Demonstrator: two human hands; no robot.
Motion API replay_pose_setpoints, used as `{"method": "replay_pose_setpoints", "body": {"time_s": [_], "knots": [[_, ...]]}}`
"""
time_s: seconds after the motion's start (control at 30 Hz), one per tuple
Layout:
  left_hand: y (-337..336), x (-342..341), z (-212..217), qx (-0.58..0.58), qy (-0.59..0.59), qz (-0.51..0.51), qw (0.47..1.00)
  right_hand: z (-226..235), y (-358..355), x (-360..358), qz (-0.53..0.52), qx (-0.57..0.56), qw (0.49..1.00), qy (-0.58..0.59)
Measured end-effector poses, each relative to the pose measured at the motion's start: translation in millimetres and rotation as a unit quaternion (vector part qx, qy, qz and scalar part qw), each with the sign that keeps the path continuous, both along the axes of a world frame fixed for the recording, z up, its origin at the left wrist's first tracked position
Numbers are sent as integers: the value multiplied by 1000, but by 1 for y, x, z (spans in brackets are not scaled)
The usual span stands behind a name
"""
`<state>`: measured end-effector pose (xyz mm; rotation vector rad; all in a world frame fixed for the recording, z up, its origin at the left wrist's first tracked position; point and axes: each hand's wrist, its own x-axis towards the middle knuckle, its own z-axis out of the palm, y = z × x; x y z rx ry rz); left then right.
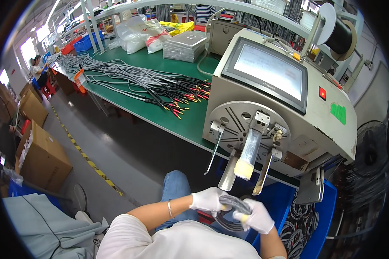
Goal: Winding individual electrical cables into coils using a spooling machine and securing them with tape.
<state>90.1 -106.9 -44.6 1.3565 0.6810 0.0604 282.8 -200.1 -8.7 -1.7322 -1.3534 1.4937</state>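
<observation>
A single head-worn fisheye view looks steeply down and forward from just above the person's chest, close to the gloved hands at the lower centre of the frame, with the winding machine near at centre right and the green bench receding toward the upper left.

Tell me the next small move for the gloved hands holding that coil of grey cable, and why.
Probably lower the coil of grey cable into the blue bin on the right. Both the left hand and right hand grip it as a finished loop, clear of the winding machine's prongs, and similar coils already lie in that bin.
</observation>
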Motion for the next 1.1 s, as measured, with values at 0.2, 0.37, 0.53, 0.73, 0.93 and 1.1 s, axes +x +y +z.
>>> {"method": "replay_pose_setpoints", "body": {"time_s": [0.2,0.37,0.53,0.73,0.93,1.1], "knots": [[-15,57,-45,411,-55,67,907,0,-3,5,50,229,908,-347],[-4,81,-40,587,-179,104,783,14,-15,21,58,159,966,-197],[-16,104,-8,382,-224,56,895,53,-36,68,-47,30,990,130],[-21,148,39,267,-295,-80,914,56,-36,93,-49,424,887,-176],[-34,189,42,300,-262,-158,904,61,-49,112,16,562,714,-418],[-37,201,100,139,-115,-275,945,61,-63,135,-49,635,647,-419]]}}
